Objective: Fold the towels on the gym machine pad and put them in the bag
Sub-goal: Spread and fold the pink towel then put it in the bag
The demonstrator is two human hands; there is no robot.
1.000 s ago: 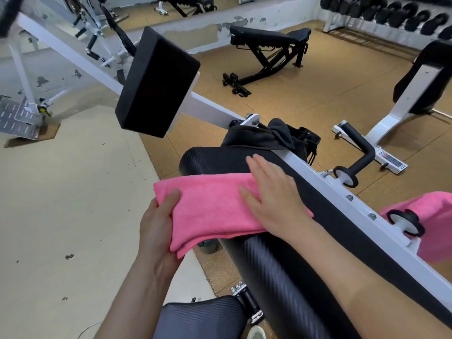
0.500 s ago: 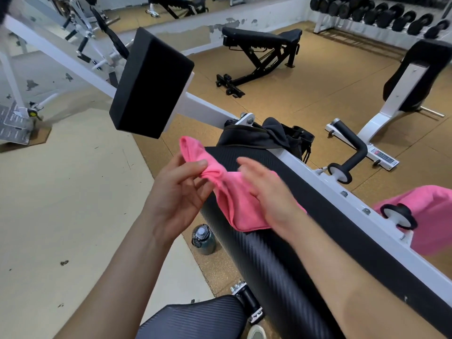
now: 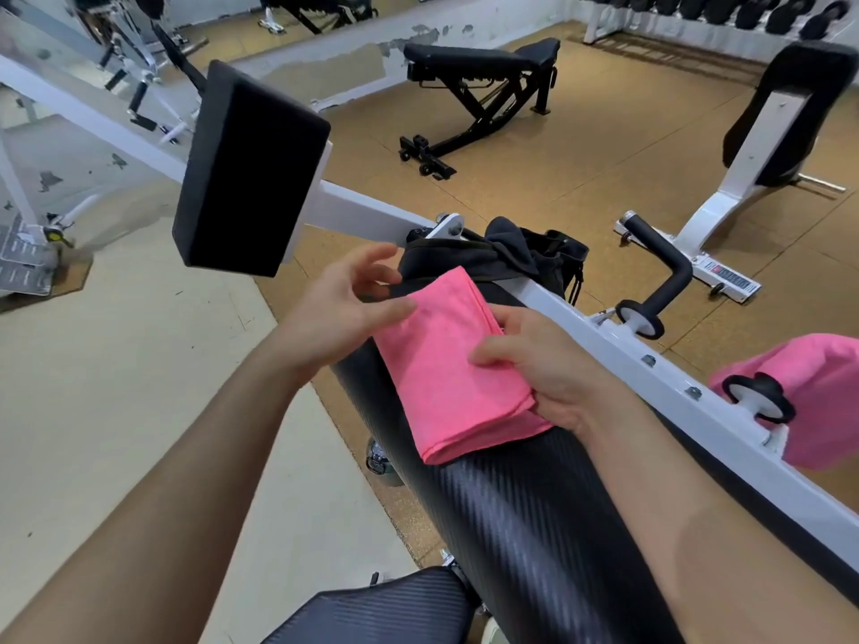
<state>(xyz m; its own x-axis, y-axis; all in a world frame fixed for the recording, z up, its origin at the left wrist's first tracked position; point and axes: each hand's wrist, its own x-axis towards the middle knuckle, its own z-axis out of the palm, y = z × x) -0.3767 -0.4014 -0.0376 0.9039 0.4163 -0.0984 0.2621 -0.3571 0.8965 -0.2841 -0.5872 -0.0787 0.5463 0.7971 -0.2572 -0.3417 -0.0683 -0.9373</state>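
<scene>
Pink towel [image 3: 453, 364], long axis pointing up-frame at the bag [image 3: 525, 253]; right hand [image 3: 548, 369] pinches its edge, left hand [image 3: 339, 313] spread.

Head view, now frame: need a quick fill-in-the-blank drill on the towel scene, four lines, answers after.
1. The folded towel lying on the machine pad is ____ in colour.
2. The bag at the pad's far end is ____ in colour.
3. The right hand pinches the folded towel's edge with its ____ on top.
4. A second towel hangs beyond the white beam, at the picture's ____ edge.

Missing words: pink; black; thumb; right.
</scene>
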